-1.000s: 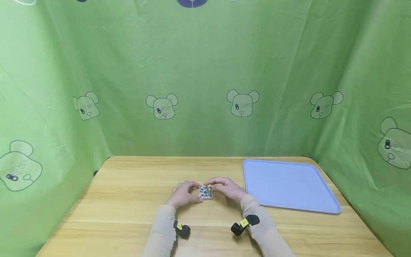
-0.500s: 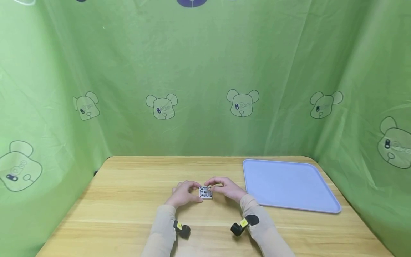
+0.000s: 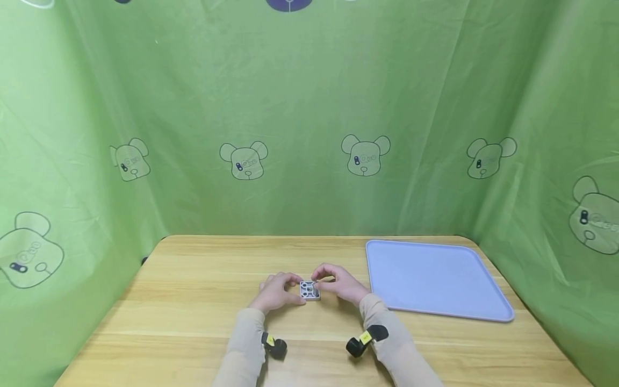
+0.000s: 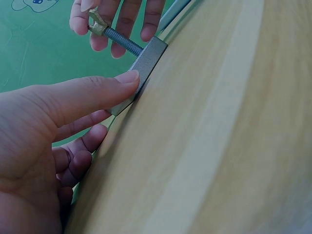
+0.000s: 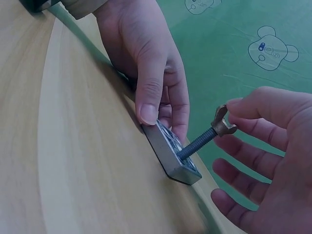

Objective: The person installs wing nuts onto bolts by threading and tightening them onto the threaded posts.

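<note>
A small square metal block [image 3: 310, 291] with round holes lies on the table in front of me. My left hand [image 3: 276, 293] grips it by opposite edges, the thumb [image 4: 127, 78] against one side. Out of the block's face a grey threaded bolt [image 5: 197, 143] rises, seen slanting in both wrist views. At its outer end sits a brass-coloured wing nut [image 5: 223, 124]. My right hand [image 3: 340, 283] pinches a wing of this nut with thumb and index finger, while the other fingers are loosely bent beside the bolt.
A pale blue-violet tray [image 3: 437, 279] lies on the right of the wooden table [image 3: 203, 301], just beyond my right forearm. Green curtains [image 3: 304, 199] with bear-head prints surround the table at the back and sides.
My right fingers have shifted slightly to the right and changed their hold at the wing nut, the index finger more bent. The left hand and the block have stayed in place.
</note>
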{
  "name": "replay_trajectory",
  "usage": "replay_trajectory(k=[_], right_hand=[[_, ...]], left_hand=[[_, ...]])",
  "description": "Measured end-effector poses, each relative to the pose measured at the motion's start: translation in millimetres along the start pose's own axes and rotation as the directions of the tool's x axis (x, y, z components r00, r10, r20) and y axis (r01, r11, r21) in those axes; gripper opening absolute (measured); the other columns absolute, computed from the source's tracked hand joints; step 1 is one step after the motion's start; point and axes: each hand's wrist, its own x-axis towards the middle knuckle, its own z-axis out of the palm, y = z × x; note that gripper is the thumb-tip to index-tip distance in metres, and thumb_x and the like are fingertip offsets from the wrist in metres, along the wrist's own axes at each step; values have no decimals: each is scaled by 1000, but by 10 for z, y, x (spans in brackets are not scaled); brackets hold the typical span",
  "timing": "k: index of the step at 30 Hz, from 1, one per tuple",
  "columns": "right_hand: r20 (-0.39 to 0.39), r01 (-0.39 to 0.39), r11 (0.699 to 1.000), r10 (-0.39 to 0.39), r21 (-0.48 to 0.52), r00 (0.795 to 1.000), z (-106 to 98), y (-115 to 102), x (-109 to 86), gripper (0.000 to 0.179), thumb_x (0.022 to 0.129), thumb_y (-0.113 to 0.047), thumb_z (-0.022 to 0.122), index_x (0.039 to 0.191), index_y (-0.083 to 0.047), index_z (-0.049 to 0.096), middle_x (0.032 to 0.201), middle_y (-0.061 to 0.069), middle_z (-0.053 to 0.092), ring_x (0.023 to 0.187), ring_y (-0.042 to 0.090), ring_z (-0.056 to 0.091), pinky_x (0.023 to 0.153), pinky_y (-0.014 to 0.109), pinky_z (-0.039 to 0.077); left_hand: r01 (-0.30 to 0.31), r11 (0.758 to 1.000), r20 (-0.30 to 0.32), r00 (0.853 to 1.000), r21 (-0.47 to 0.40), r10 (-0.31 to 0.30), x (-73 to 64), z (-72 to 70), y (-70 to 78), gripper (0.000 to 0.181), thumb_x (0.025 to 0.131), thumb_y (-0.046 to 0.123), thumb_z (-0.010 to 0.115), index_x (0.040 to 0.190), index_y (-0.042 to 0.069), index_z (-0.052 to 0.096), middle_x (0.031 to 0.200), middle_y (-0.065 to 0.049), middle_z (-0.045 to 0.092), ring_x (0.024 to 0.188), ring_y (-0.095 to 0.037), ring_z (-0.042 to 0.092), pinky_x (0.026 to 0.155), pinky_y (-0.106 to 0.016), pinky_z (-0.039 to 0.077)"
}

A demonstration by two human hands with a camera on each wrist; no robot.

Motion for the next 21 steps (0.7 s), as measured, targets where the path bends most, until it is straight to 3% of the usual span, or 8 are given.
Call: replay_trajectory(k=[8, 13, 21], right_hand=[[52, 20, 1000, -20, -9, 998, -4, 17, -17, 36, 87, -7, 63, 122, -2, 60, 124, 18, 62, 118, 36, 54, 103, 54, 42], [60, 27, 1000, -26, -9, 998, 12, 16, -20, 30, 87, -7, 64, 116, 1, 63, 121, 20, 63, 118, 38, 54, 103, 56, 42], [37, 23, 1000, -22, -20, 999, 20, 14, -19, 22, 86, -10, 67, 107, -2, 67, 115, 18, 65, 114, 32, 56, 102, 54, 44]], left_hand=[[4, 1000, 1, 1000, -2, -4, -10, -3, 11, 52, 67, 37, 84, 114, 23, 68, 110, -1, 65, 103, -21, 50, 90, -44, 31], [9, 1000, 3, 1000, -3, -9, -10, -9, 15, 52, 67, 37, 84, 114, 22, 68, 110, -1, 65, 103, -21, 50, 89, -43, 30], [4, 1000, 1, 1000, -3, -4, -2, -8, 7, 52, 68, 37, 84, 115, 22, 68, 110, -1, 65, 103, -20, 49, 88, -43, 30]])
